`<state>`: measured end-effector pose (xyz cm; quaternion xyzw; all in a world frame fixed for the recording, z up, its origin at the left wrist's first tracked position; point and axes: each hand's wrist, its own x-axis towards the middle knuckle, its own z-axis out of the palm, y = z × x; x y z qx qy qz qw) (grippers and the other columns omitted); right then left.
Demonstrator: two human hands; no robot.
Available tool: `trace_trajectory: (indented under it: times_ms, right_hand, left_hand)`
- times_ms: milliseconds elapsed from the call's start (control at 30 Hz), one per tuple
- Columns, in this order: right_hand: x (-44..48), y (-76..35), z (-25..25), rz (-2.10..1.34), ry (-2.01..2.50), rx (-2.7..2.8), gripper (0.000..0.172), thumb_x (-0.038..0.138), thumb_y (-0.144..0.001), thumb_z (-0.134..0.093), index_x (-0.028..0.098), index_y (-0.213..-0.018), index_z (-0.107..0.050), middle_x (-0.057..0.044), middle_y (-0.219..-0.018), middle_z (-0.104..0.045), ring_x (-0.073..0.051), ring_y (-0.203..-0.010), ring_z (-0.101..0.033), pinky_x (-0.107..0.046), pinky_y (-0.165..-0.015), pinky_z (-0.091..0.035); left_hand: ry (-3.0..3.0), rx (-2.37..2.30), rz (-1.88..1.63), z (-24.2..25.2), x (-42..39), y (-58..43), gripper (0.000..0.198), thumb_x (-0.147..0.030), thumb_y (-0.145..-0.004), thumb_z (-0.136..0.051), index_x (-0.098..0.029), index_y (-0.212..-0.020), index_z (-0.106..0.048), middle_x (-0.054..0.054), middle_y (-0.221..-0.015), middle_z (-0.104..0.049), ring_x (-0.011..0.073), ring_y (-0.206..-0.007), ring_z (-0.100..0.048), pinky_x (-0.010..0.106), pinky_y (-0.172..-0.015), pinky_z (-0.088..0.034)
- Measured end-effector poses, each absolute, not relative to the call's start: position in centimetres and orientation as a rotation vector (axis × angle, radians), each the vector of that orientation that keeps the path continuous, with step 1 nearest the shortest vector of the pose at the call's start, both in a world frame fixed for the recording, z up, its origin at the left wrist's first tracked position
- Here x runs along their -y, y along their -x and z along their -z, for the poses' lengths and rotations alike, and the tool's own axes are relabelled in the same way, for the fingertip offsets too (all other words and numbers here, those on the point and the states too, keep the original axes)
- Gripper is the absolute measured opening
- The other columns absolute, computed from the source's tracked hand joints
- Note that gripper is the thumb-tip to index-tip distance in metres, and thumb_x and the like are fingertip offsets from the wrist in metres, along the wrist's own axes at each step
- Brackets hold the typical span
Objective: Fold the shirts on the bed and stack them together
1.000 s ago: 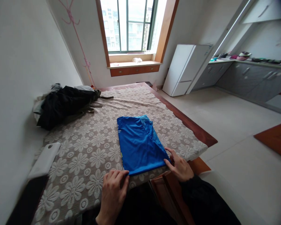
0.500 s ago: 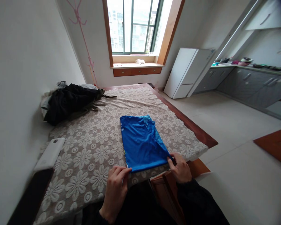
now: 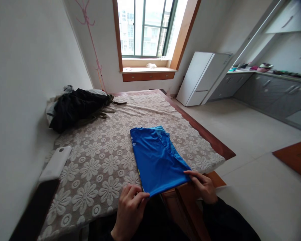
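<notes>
A folded blue shirt (image 3: 157, 154) lies on the bed's floral lace cover (image 3: 102, 157), its near edge hanging past the foot of the bed. My left hand (image 3: 130, 209) pinches the shirt's near left corner. My right hand (image 3: 203, 185) pinches the near right corner. Both hands sit at the foot of the bed, dark sleeves behind them.
A heap of dark clothes (image 3: 75, 107) lies at the bed's far left by the wall. A white flat object (image 3: 55, 163) rests at the left edge. A wooden bed frame (image 3: 210, 140) borders the right. A white fridge (image 3: 200, 78), grey cabinets (image 3: 271, 90) and tiled floor lie to the right.
Both hands have drawn the shirt's near edge toward me, so it now overhangs the bed's foot. The shirt slid nearer and slightly right.
</notes>
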<state>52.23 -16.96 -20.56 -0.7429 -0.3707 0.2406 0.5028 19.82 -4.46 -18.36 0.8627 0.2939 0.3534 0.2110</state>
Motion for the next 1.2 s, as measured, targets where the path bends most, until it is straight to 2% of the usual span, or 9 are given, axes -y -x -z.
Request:
trace_trajectory:
  times_ms: [200,300,433,567,633,800,933,1067,1200]
  right_hand:
    - [19.5,-53.1,22.0,-0.763,1.711,0.929,0.031,0.037,-0.085,-0.064,0.021,-0.110,-0.074,-0.004,-0.080,-0.072,-0.020,-0.069,-0.066,-0.031,-0.064,-0.055]
    - [20.0,-53.4,22.3,-0.730,1.721,0.916,0.028,0.031,-0.081,-0.064,0.020,-0.104,-0.074,-0.004,-0.083,-0.073,-0.020,-0.070,-0.066,-0.031,-0.066,-0.055]
    - [20.0,-53.8,22.7,-0.719,1.775,0.896,0.025,0.028,-0.077,-0.063,0.021,-0.097,-0.076,-0.005,-0.085,-0.075,-0.021,-0.067,-0.065,-0.032,-0.062,-0.055]
    - [20.0,-54.0,22.6,-0.717,1.772,0.905,0.026,0.027,-0.076,-0.062,0.021,-0.096,-0.077,-0.007,-0.092,-0.077,-0.026,-0.080,-0.070,-0.036,-0.070,-0.058]
    - [19.9,-53.9,22.5,-0.709,1.755,0.919,0.027,0.029,-0.076,-0.063,0.021,-0.098,-0.077,-0.007,-0.093,-0.077,-0.027,-0.082,-0.070,-0.038,-0.072,-0.059]
    - [19.8,-53.3,22.6,-0.649,1.763,0.920,0.029,0.036,-0.081,-0.066,0.022,-0.105,-0.075,-0.005,-0.086,-0.075,-0.024,-0.072,-0.069,-0.035,-0.068,-0.059]
    - [19.7,-53.8,22.7,-0.611,1.785,0.973,0.028,0.040,-0.084,-0.067,0.024,-0.104,-0.075,-0.006,-0.092,-0.076,-0.024,-0.077,-0.071,-0.035,-0.072,-0.060]
    - [18.7,-55.4,20.3,-0.603,1.828,1.143,0.028,0.045,-0.084,-0.068,0.025,-0.101,-0.078,-0.007,-0.092,-0.077,-0.025,-0.081,-0.072,-0.037,-0.077,-0.060]
    - [14.5,-56.8,14.7,-0.415,1.866,1.365,0.027,0.049,-0.086,-0.066,0.027,-0.093,-0.079,-0.010,-0.092,-0.074,-0.027,-0.085,-0.068,-0.041,-0.082,-0.058]
  left_hand:
    - [-2.436,-0.698,-0.989,18.8,4.9,-20.0,0.019,-0.012,-0.097,-0.059,-0.026,-0.092,-0.071,0.002,-0.107,-0.073,0.0214,-0.104,-0.066,0.037,-0.089,-0.053]
    - [-2.480,-0.628,-0.985,18.8,4.8,-19.8,0.020,-0.011,-0.097,-0.057,-0.026,-0.091,-0.069,0.001,-0.108,-0.075,0.0215,-0.109,-0.066,0.039,-0.094,-0.053]
    - [-2.541,-0.590,-0.913,18.6,4.9,-19.5,0.019,-0.013,-0.098,-0.056,-0.026,-0.092,-0.069,0.001,-0.107,-0.076,0.0220,-0.109,-0.068,0.040,-0.095,-0.054]
    - [-2.556,-0.582,-0.875,18.6,4.8,-19.5,0.018,-0.013,-0.097,-0.057,-0.026,-0.091,-0.068,0.001,-0.106,-0.077,0.0228,-0.107,-0.069,0.042,-0.094,-0.055]
    - [-2.544,-0.575,-0.886,18.6,4.8,-19.5,0.017,-0.013,-0.097,-0.058,-0.026,-0.091,-0.068,0.001,-0.104,-0.077,0.0230,-0.106,-0.069,0.042,-0.093,-0.055]
    - [-2.492,-0.574,-0.908,18.5,4.7,-19.4,0.015,-0.014,-0.096,-0.061,-0.027,-0.097,-0.069,0.000,-0.101,-0.078,0.0216,-0.098,-0.071,0.039,-0.088,-0.057]
    - [-2.447,-0.607,-0.908,18.2,4.4,-19.2,0.014,-0.016,-0.097,-0.061,-0.027,-0.099,-0.070,0.001,-0.103,-0.079,0.0220,-0.097,-0.071,0.038,-0.085,-0.059]
    - [-2.348,-0.654,-0.881,16.5,3.8,-19.3,0.012,-0.021,-0.096,-0.063,-0.028,-0.099,-0.072,0.003,-0.098,-0.079,0.0227,-0.095,-0.071,0.039,-0.085,-0.060]
    - [-2.137,-0.849,-0.803,13.1,1.9,-20.1,0.011,-0.030,-0.094,-0.066,-0.028,-0.098,-0.076,0.006,-0.098,-0.077,0.0239,-0.091,-0.072,0.039,-0.083,-0.060]
